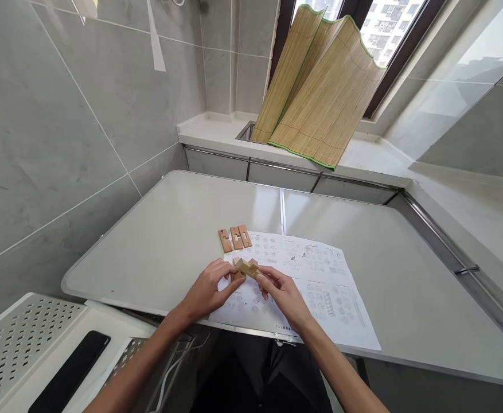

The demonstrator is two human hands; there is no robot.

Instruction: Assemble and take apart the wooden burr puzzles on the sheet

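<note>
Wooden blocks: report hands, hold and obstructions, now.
Left hand, right hand: both gripping the wooden blocks. Blocks held over printed sheet. Three flat wooden pieces beyond, not in the way.

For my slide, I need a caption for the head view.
Left hand and right hand hold wooden blocks over a printed sheet on a table.

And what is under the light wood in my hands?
Below the light wood, the printed sheet shows, lying on the table. What lies directly behind the wood, left hand and right hand is covered and cannot be seen.
</note>
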